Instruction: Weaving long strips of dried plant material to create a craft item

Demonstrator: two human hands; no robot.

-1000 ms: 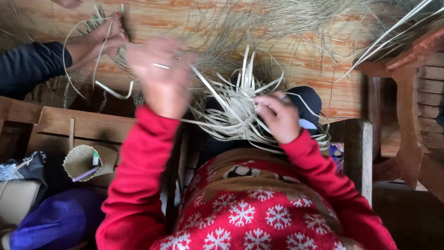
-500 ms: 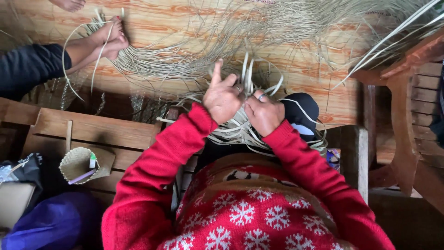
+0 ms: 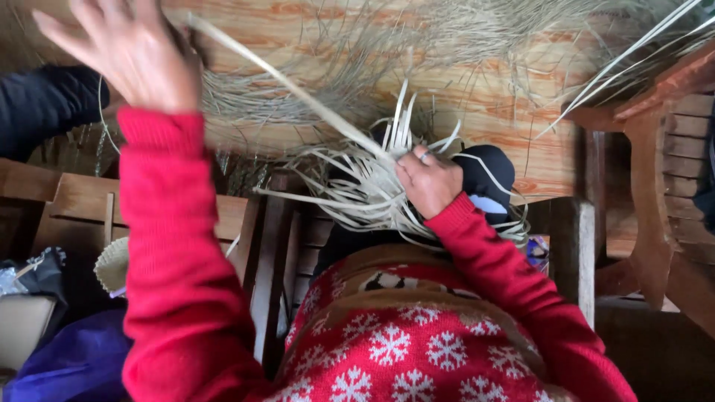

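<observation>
My left hand is raised at the top left with its fingers spread, and one long pale strip runs taut from its thumb side down to the bundle. A tangle of pale woven strips sits in front of my chest, loose ends sticking up and out. Over its right side my right hand is closed, a ring on one finger. Both arms are in red sleeves. How the left fingers pinch the strip is hidden behind the hand.
Loose dried strips lie across the wooden floor. Another person's dark-clad limb is at far left. A small woven cone and a purple bag sit lower left. Wooden furniture stands right.
My left hand has left the bundle and swung up to the top left, drawing one strip out long. My right hand has stayed on the bundle.
</observation>
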